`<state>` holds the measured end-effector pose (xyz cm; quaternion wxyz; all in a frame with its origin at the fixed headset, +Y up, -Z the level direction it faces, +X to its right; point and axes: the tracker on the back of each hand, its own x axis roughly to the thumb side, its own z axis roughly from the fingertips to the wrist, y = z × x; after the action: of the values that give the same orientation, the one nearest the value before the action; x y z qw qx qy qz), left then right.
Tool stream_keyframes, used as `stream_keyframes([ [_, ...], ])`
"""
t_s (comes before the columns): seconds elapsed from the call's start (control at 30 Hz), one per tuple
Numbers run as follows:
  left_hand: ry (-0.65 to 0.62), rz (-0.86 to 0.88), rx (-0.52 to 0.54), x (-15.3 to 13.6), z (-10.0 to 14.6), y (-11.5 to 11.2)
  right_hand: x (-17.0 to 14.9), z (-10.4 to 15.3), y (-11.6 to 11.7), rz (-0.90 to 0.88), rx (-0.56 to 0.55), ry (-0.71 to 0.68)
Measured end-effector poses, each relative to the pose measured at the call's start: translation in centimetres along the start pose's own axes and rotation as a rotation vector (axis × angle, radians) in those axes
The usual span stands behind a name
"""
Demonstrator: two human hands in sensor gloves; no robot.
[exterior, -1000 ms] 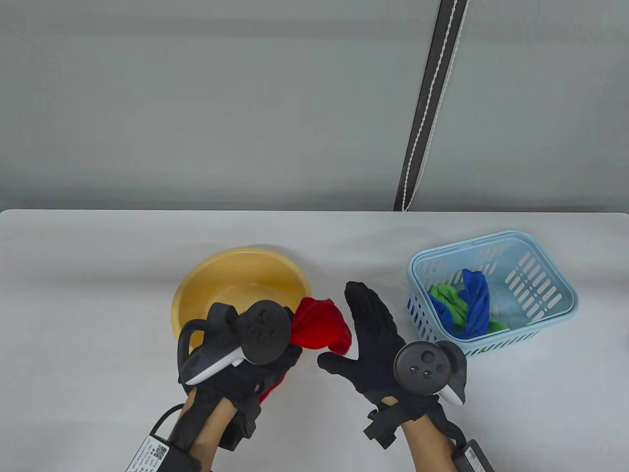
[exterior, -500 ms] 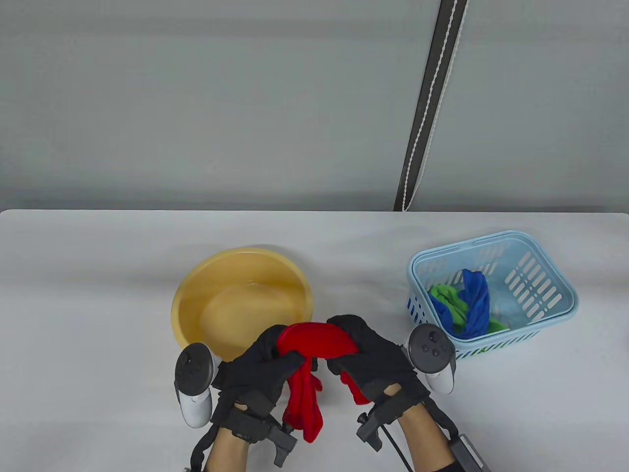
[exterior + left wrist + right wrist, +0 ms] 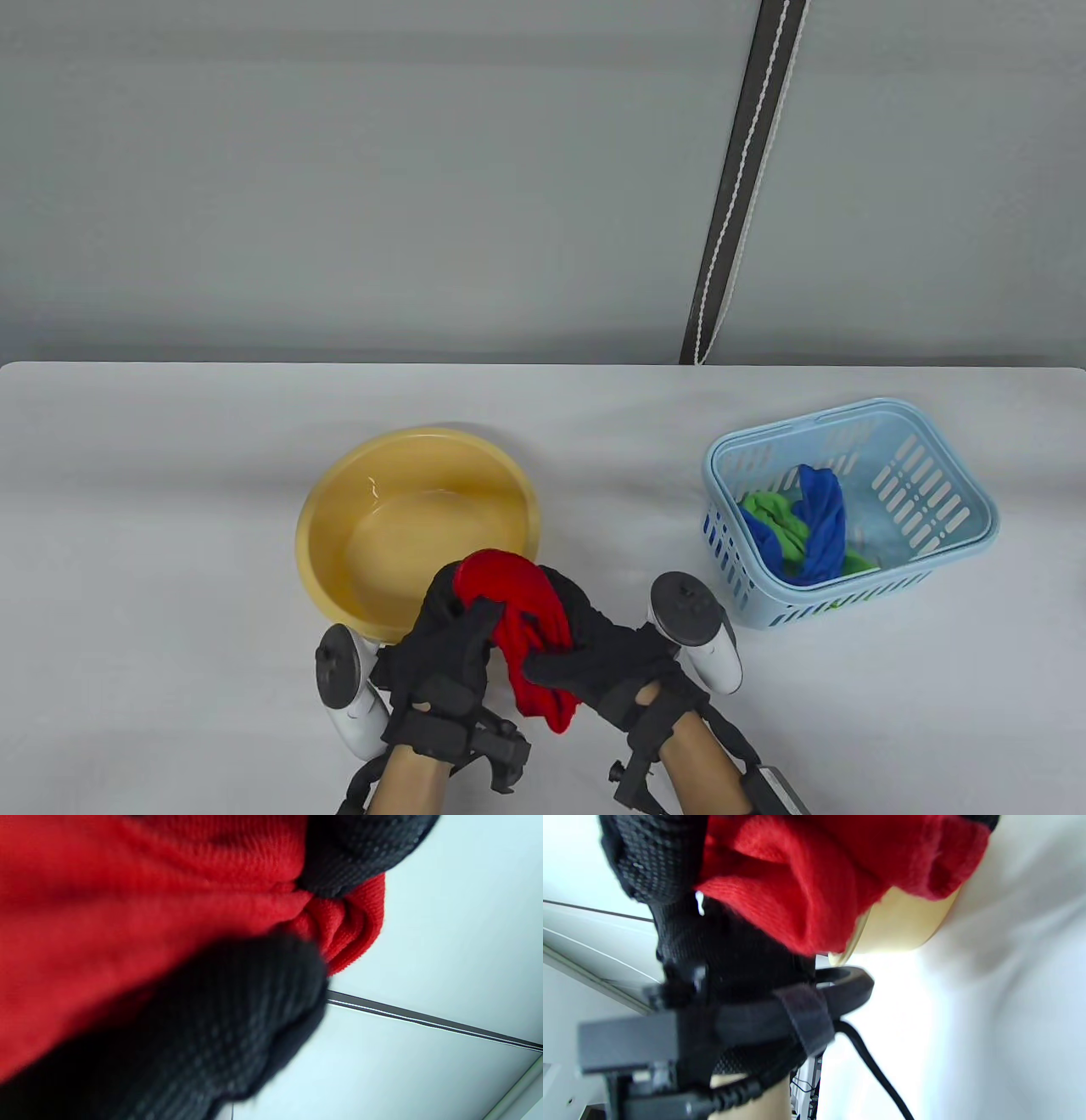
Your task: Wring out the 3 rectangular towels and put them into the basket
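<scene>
My white tabletop (image 3: 170,475) carries a yellow basin (image 3: 327,518) left of centre, and a light blue basket (image 3: 959,543) well apart on its right, both standing directly on it.

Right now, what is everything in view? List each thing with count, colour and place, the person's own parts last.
Table: one, white, across the lower half.
Basin: one, yellow, centre-left on the table, holding water.
Basket: one, light blue, right on the table.
Blue towel: one, in the basket.
Green towel: one, in the basket, partly beneath the blue.
Red towel: one, bunched between both hands, near the basin's front rim.
Strap: one, dark, hanging at the back wall.
Left hand: black glove, gripping the red towel.
Right hand: black glove, gripping the red towel.
</scene>
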<state>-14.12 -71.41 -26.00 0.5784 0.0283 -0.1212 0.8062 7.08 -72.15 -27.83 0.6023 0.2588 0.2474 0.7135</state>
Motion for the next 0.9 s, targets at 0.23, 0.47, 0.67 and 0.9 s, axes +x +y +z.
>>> stream_keyframes([
  [0.23,-0.021,-0.032,-0.031,0.6,0.0,0.0,0.5,0.3,0.2,0.152,-0.182,0.039],
  [0.47,-0.062,-0.296,-0.05,1.5,-0.5,0.2,1.8,1.4,-0.9,0.546,-0.348,0.108],
  [0.67,-0.209,-0.894,-0.112,3.1,-0.4,-1.6,2.3,2.6,-2.0,0.834,-0.437,0.147],
  [0.9,-0.535,-1.557,-0.306,4.3,1.2,-6.1,1.8,3.6,-4.1,0.794,-0.455,0.25],
])
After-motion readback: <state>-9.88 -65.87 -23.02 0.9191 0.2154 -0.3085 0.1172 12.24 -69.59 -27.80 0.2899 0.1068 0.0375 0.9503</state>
